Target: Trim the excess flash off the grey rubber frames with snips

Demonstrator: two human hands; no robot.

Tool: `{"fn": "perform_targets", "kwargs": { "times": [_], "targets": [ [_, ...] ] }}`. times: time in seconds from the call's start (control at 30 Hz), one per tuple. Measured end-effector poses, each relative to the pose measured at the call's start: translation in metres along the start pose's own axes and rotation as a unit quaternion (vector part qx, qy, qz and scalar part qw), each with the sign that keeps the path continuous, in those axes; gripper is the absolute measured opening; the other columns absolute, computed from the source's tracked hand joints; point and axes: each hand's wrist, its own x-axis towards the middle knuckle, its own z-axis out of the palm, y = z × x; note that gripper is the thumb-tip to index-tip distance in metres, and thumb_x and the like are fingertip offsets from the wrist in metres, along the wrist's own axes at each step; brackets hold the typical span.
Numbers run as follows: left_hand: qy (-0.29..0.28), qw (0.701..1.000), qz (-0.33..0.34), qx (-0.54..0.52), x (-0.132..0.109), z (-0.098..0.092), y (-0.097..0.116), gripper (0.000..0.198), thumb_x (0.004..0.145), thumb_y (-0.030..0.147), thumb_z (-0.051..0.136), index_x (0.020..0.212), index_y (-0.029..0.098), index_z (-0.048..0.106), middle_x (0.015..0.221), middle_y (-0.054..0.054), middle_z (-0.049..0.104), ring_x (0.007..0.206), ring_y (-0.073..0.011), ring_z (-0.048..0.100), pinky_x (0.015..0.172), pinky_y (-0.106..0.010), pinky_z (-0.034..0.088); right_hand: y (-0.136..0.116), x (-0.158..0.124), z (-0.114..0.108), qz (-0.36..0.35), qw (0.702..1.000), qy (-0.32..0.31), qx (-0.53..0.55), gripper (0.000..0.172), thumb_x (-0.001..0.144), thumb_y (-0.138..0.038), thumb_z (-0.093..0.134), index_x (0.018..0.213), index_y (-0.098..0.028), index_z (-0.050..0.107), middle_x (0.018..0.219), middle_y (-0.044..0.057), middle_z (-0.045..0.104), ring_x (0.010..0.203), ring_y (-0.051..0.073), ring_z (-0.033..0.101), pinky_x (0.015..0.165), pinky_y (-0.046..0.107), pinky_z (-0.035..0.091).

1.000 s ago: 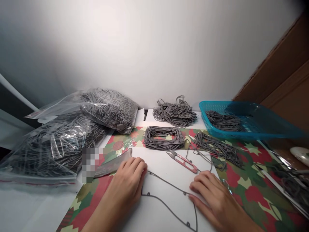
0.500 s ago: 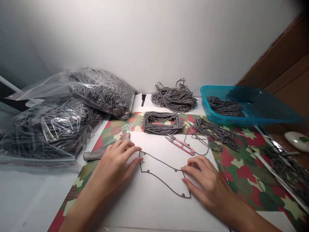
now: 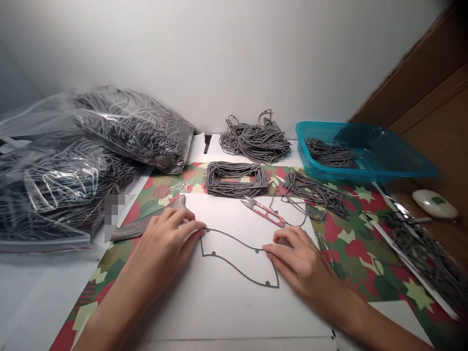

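Observation:
A thin dark grey gasket (image 3: pixel 267 283), a wavy closed outline with small loops along it, lies flat on a white sheet (image 3: pixel 219 312). The thumb and index finger of my left hand (image 3: pixel 170 234) are pinched together on its upper left corner. At its upper right corner, my right hand (image 3: pixel 298 256) has thumb and index finger closed on the rim. Pink-handled thread snips (image 3: pixel 256 207) rest beyond the gasket, beside a loose thin grey outline piece. A flat grey piece (image 3: pixel 127 229) lies left of my left hand, partly hidden by it.
Clear bags (image 3: pixel 135 126) stuffed with grey strands stand at the left. Behind the sheet sit a rectangular stack (image 3: pixel 236 191) of grey gaskets and a tangled pile (image 3: pixel 256 144). A blue basket (image 3: pixel 398 170) holds more. Another bundle (image 3: pixel 321 195) and a white mouse (image 3: pixel 435 204) are at right.
My left thumb has closed up to the index finger at the gasket's corner. My right fingers have drawn closer together on the other corner. The whole view has shifted slightly.

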Motion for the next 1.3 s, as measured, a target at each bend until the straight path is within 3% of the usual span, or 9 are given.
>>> {"fn": "perform_targets", "kwargs": {
  "times": [0.33,0.5,0.6,0.73,0.9,1.0,1.1,1.2,1.3],
  "targets": [
    [0.019,0.999,0.027,-0.006,0.001,-0.002,0.005,0.013,0.093,0.016,0.045,0.085,0.018,0.055,0.080,-0.003,0.063,0.076,-0.0225,0.054,0.066,-0.034,0.038,-0.002,0.002,0.000,0.004,0.998,0.011,0.066,0.016,0.090,-0.003,0.048,0.089,-0.016,0.056,0.089,0.007,0.056,0.088,0.019,0.050,0.075,0.035,0.048],
    [0.149,0.986,0.067,-0.037,0.005,-0.016,0.015,0.012,0.089,0.006,0.054,0.093,0.018,0.055,0.087,-0.005,0.063,0.081,-0.0206,0.057,0.075,-0.035,0.043,-0.003,0.002,-0.011,-0.038,0.984,0.148,0.096,0.022,0.086,0.004,0.050,0.097,-0.015,0.054,0.088,0.006,0.054,0.086,0.017,0.052,0.072,0.031,0.047],
    [0.182,0.978,0.081,-0.052,0.006,-0.022,0.019,0.019,0.084,0.002,0.059,0.094,0.018,0.057,0.087,-0.006,0.062,0.082,-0.0210,0.057,0.076,-0.036,0.044,-0.001,0.003,-0.017,-0.078,0.976,0.194,0.060,0.026,0.082,0.008,0.053,0.098,-0.013,0.055,0.089,0.007,0.053,0.087,0.018,0.052,0.073,0.033,0.046],
    [0.116,0.982,0.099,-0.110,0.004,-0.025,0.026,0.017,0.080,0.004,0.058,0.084,0.020,0.056,0.082,-0.004,0.061,0.078,-0.0209,0.055,0.075,-0.038,0.043,0.002,0.004,-0.020,-0.104,0.977,0.179,0.059,0.025,0.077,0.008,0.055,0.093,-0.011,0.056,0.085,0.008,0.054,0.084,0.019,0.051,0.070,0.035,0.047],
    [-0.027,0.980,0.071,-0.183,0.002,-0.026,0.029,0.018,0.084,0.015,0.048,0.067,0.019,0.052,0.065,-0.002,0.055,0.063,-0.0184,0.047,0.064,-0.035,0.035,0.001,0.004,-0.020,-0.134,0.979,0.063,0.137,0.011,0.078,-0.004,0.054,0.075,-0.014,0.054,0.072,0.006,0.055,0.074,0.018,0.047,0.065,0.036,0.045],
    [-0.008,0.992,0.060,-0.113,0.002,-0.024,0.021,0.025,0.088,0.018,0.048,0.063,0.019,0.052,0.059,-0.001,0.054,0.059,-0.0173,0.046,0.064,-0.035,0.034,0.003,0.006,-0.018,-0.137,0.983,0.028,0.122,0.015,0.081,-0.008,0.052,0.069,-0.015,0.052,0.064,0.004,0.054,0.071,0.018,0.045,0.062,0.034,0.042],
    [0.021,0.999,0.039,-0.012,0.002,-0.021,0.011,0.016,0.089,0.021,0.051,0.076,0.018,0.059,0.068,-0.003,0.063,0.066,-0.0204,0.055,0.067,-0.036,0.037,0.005,0.006,-0.015,-0.114,0.992,0.011,0.045,0.016,0.085,-0.008,0.050,0.071,-0.015,0.055,0.064,0.005,0.055,0.071,0.018,0.045,0.064,0.034,0.041],
    [0.001,0.999,0.047,0.018,0.002,-0.018,0.006,0.015,0.090,0.024,0.051,0.086,0.018,0.063,0.076,-0.004,0.067,0.072,-0.0223,0.059,0.068,-0.036,0.039,0.007,0.006,-0.012,-0.090,0.996,-0.016,-0.018,0.014,0.087,-0.009,0.050,0.079,-0.013,0.060,0.072,0.006,0.058,0.075,0.019,0.046,0.068,0.035,0.042],
    [-0.030,0.998,0.061,0.007,0.002,-0.016,0.007,0.019,0.091,0.022,0.048,0.084,0.021,0.066,0.073,-0.002,0.066,0.069,-0.0206,0.058,0.067,-0.035,0.039,0.007,0.005,-0.011,-0.078,0.996,-0.028,-0.029,0.015,0.090,-0.009,0.049,0.083,-0.013,0.061,0.076,0.006,0.059,0.077,0.019,0.047,0.072,0.035,0.042]
  ]
}}
